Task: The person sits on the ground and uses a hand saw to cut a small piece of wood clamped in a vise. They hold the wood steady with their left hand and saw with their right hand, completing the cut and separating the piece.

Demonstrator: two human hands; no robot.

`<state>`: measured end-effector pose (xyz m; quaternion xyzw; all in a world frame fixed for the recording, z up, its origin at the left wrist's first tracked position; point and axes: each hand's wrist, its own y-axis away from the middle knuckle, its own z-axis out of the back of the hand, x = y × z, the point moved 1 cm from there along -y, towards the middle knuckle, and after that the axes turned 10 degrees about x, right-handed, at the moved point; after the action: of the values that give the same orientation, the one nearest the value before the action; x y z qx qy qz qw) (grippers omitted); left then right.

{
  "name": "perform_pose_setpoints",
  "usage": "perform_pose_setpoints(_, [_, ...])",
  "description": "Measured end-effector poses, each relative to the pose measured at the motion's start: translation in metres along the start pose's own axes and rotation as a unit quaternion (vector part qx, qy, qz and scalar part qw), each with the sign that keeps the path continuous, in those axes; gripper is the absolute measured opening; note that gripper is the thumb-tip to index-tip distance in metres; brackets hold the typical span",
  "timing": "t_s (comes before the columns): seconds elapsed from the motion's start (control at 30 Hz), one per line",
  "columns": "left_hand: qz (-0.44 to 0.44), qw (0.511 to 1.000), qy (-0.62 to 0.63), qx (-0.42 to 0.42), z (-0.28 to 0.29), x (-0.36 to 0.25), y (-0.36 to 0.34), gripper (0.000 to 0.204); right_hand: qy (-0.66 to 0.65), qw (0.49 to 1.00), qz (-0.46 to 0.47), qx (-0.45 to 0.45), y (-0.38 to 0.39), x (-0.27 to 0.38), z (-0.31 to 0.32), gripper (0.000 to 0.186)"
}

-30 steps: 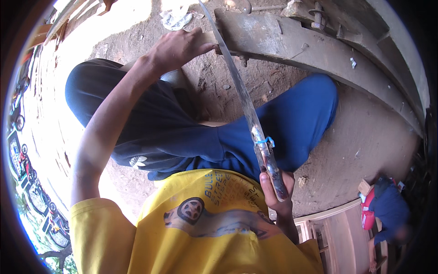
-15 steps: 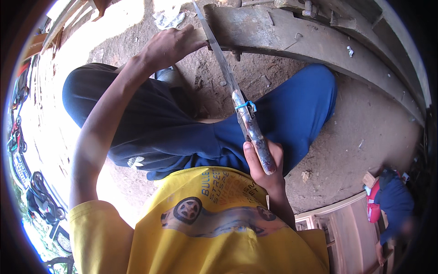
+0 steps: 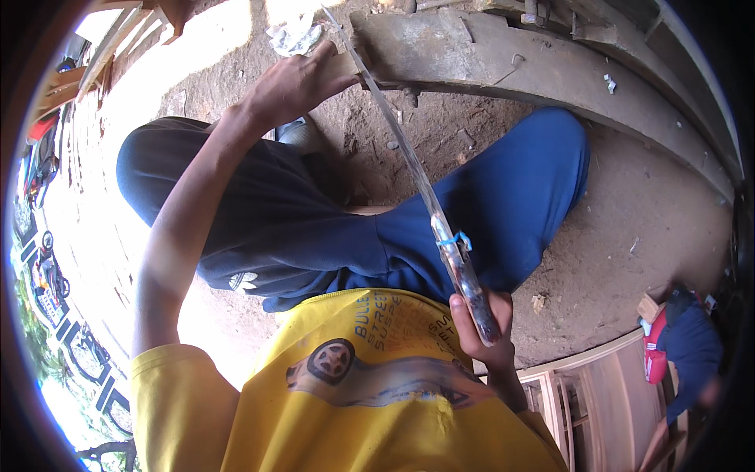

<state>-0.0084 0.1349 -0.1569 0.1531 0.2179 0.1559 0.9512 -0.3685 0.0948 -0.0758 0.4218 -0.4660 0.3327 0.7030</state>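
My right hand (image 3: 486, 326) is wrapped round the handle of a handsaw (image 3: 399, 138), low in front of my belly. That handle is taped or coated in mottled silver and brown, with a blue tie where the blade starts. The long, tapering metal blade slants up and to the left, crossing the end of a pale wood piece (image 3: 341, 72). Its teeth are too small to make out. My left hand (image 3: 291, 88) is closed on this wood piece, pressing it by the left end of a thick grey wooden beam (image 3: 472, 63); the fingers' undersides are hidden.
My bent legs (image 3: 503, 197) lie below the beam. A crumpled whitish plastic scrap (image 3: 295, 35) lies on the dirt floor beyond my left hand. At lower right stands wooden framework (image 3: 605, 393), with another person (image 3: 688, 346) by it. Motorbikes (image 3: 47, 267) appear far left.
My right hand has drawn the handsaw down and to the right, toward my body, the blade sliding along the wood's end. My left hand keeps its grip on the wood piece.
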Motion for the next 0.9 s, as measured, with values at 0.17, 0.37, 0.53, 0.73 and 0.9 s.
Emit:
perform_pose_setpoints(0.17, [-0.014,1.0,0.006,-0.026,-0.01,0.002,-0.002,0.049,-0.056,0.997,-0.057,0.01,-0.032,0.001,-0.01,0.02])
perform_pose_setpoints(0.37, [-0.019,0.999,0.001,-0.027,-0.012,0.008,0.002,0.051,0.02,1.0,0.006,0.006,0.006,0.004,0.0,0.023])
perform_pose_setpoints(0.53, [-0.011,0.999,0.009,-0.033,-0.013,0.008,-0.004,0.052,-0.075,0.995,-0.069,0.014,-0.037,-0.005,-0.007,0.018])
perform_pose_setpoints(0.73, [0.008,1.0,0.003,-0.021,-0.009,0.011,-0.001,0.053,-0.007,0.999,-0.035,-0.014,0.012,0.012,-0.002,0.016])
perform_pose_setpoints(0.9, [-0.029,0.999,0.02,-0.032,-0.016,0.012,-0.008,0.053,-0.022,0.999,-0.045,0.013,-0.033,0.006,-0.009,0.021])
